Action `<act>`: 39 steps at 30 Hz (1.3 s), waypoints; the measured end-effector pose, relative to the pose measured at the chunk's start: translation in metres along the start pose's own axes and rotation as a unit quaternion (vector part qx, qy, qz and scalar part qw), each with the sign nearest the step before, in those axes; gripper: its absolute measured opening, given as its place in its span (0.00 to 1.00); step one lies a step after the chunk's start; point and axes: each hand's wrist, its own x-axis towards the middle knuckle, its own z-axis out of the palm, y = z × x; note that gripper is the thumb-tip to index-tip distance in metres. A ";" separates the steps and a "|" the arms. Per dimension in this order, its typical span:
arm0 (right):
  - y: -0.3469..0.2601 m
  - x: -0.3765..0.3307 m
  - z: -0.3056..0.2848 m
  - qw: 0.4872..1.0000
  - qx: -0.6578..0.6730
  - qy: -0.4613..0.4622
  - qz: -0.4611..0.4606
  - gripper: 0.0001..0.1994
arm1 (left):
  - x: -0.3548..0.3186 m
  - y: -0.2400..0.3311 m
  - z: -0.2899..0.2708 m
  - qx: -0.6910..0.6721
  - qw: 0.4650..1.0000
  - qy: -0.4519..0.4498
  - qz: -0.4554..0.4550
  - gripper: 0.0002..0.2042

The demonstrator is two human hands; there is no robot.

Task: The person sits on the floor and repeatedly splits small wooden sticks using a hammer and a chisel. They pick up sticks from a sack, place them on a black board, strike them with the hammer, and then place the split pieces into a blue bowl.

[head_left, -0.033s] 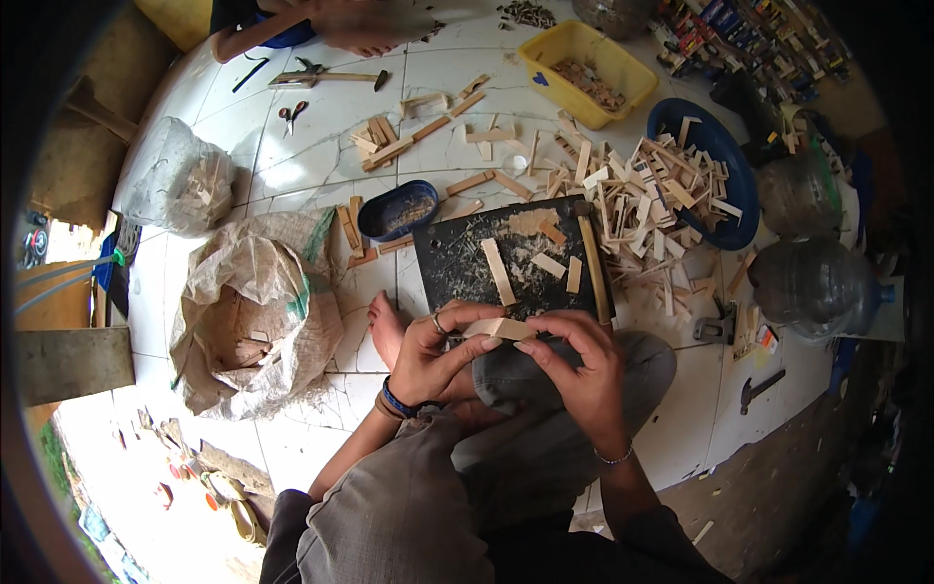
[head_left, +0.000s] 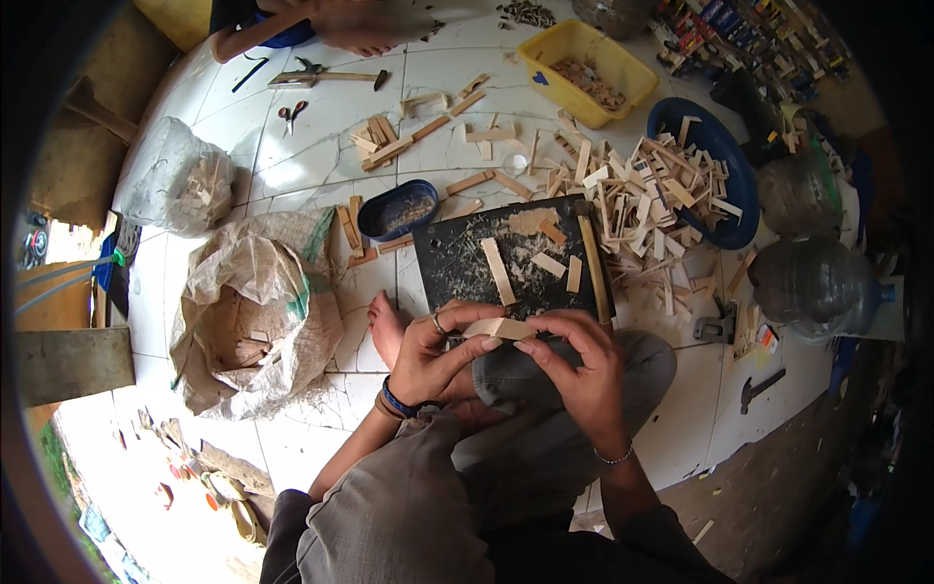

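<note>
Fingers (head_left: 469, 312) of the left hand (head_left: 430, 353) and right hand (head_left: 590, 376) grip a wood block (head_left: 506, 328) at the frame's center, just below a black board (head_left: 435, 261) strewn with shavings (head_left: 471, 251). Wood strips (head_left: 637, 204) lie heaped in and beside a blue basin (head_left: 745, 185), upper right.

Head fisheye; faces down; left hand (head_left: 425, 352), right hand (head_left: 590, 375) near; floor (head_left: 326, 136) beyond

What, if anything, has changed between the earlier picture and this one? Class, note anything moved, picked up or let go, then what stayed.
Nothing has visibly changed: nothing moved, was taken up or let go. The left hand and right hand still hold the pale wood piece; the black board and wood pile stayed put.
</note>
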 end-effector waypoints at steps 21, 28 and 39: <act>0.003 0.006 0.012 0.998 -0.041 -0.016 -0.055 0.21 | -0.004 -0.015 0.001 -0.170 0.981 0.045 -0.084 0.16; 0.043 0.009 0.016 0.961 0.147 -0.064 0.227 0.17 | -0.003 -0.008 -0.002 -0.257 0.952 0.057 -0.155 0.22; 0.094 0.000 0.006 0.826 0.324 -0.164 0.431 0.16 | -0.002 -0.003 -0.032 0.338 0.902 -0.221 0.154 0.25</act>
